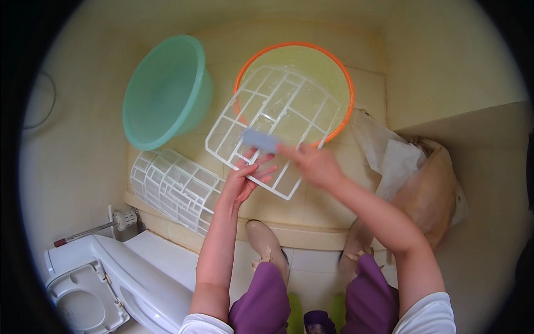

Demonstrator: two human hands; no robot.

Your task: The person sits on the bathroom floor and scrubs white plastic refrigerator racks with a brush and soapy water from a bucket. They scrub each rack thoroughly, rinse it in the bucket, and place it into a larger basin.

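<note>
My left hand (244, 177) grips the near edge of a white plastic-framed mesh filter (288, 110), like one from an air conditioner. The filter is tilted over a round basin with an orange rim (351, 85), which appears to hold water. Some fingers of that hand show beneath the mesh. In my right hand (319, 167) is a blue-grey brush (259, 140), blurred, lying over the filter's near part. Its bristles cannot be made out. A second, curved mesh filter (179, 183) rests at the left, partly hidden by my left forearm.
A mint-green basin (203, 94) leans on its side at the back left. The tiled floor ends in a low ledge (308, 237) before my boots. A toilet (142, 288) stands front left, and a bunched curtain (429, 188) hangs at the right.
</note>
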